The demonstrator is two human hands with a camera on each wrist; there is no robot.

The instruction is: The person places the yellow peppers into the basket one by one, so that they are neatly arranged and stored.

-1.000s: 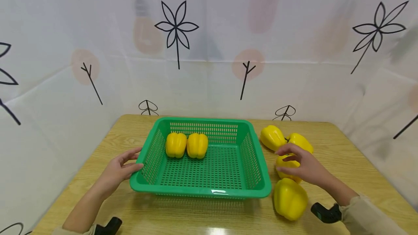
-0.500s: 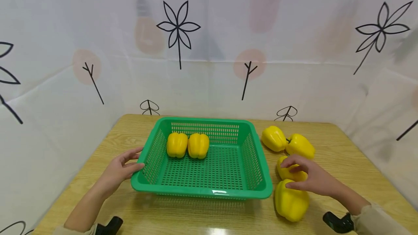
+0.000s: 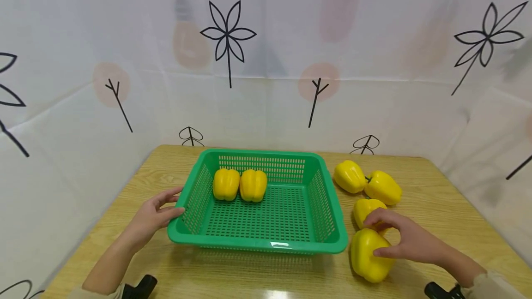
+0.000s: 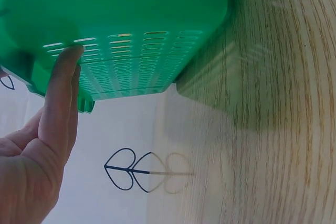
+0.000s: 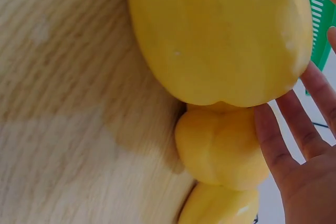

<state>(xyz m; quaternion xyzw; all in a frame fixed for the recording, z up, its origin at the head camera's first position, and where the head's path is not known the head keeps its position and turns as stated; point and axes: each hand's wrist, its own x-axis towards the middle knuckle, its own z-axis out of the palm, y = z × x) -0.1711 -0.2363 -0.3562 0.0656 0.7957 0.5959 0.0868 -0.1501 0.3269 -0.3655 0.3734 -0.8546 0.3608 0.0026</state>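
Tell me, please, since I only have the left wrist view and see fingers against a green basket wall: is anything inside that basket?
Observer: Yes, the head view shows two yellow peppers side by side against the far wall of the green basket.
Operator: Thank you. Where is the other hand?
Observer: The right hand is on the table to the right of the basket, fingers curled over the nearest pepper, thumb against its side.
Operator: Are there more peppers outside?
Observer: Three more lie beyond that one, the closest pepper just behind the right hand's fingers.
Operator: And my left hand?
Observer: The left hand rests with straight fingers against the basket's left wall.
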